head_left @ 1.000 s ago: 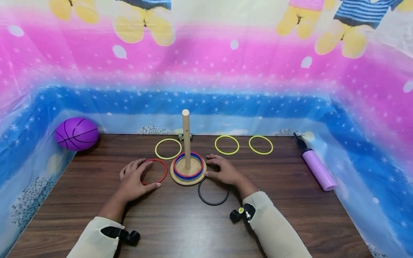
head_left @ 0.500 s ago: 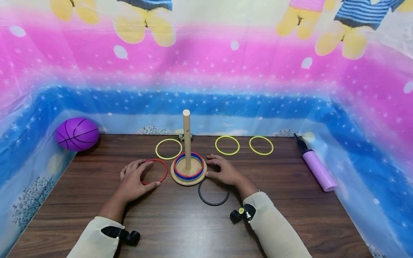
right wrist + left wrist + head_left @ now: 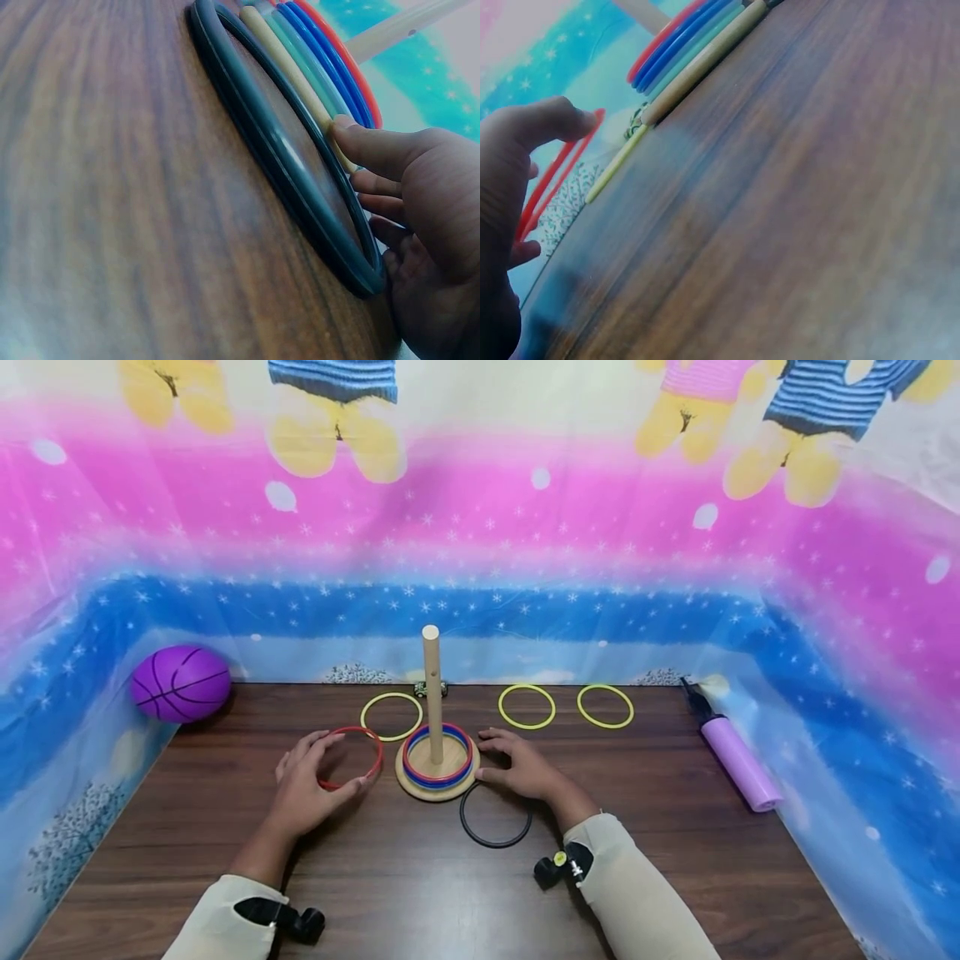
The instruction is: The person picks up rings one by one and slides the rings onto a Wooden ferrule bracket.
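My left hand grips a red ring between thumb and fingers, tilted up off the wooden table just left of the peg stand. In the left wrist view the red ring stands against my fingertips. The wooden base carries an upright peg with red and blue rings stacked round it. My right hand rests against the base's right edge, thumb and forefinger touching it. A black ring lies flat under that wrist, and the right wrist view shows it next to the base.
Three yellow rings lie flat behind the stand. A purple ball sits in the back left corner. A lilac pump lies along the right side. Patterned sheeting walls the table on three sides.
My left hand has raised the red ring from flat on the table to a tilt in its grip. The right hand has stayed against the base.
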Demonstrator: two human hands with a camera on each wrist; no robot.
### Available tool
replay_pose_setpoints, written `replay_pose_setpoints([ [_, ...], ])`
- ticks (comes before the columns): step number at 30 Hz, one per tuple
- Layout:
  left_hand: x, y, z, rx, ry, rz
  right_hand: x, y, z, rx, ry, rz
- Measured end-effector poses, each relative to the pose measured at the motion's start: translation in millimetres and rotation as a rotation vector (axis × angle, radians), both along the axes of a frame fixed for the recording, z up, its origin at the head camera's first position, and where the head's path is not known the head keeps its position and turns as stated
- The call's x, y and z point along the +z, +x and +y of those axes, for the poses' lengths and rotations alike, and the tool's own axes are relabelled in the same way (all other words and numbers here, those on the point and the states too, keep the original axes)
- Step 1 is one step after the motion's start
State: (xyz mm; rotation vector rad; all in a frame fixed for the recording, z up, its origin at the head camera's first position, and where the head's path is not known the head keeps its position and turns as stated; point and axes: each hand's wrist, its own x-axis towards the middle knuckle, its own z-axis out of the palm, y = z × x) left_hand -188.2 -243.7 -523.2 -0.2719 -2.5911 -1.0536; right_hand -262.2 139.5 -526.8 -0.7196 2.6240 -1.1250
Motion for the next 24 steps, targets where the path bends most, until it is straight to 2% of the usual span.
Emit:
replay_pose_setpoints([
  [6,-4.2,-0.4,3,-0.002,0.094,0.089,-2.5,0.6,0,0.006,-0.031,0.022],
  [12,-0.3,-2.0,6,0.007,0.15,0.121,-2.2,2.4,1,0.01,-0.024,0.018],
  [18,18.5,-7.1,13,-0.009,0.169,0.138,-1.6,0.5,1,0.012,-0.013,0.025],
  [24,49.6,-11.0,17,0.002,0.185,0.189,-3.5,-0.8,2,0.014,-0.01,0.022],
])
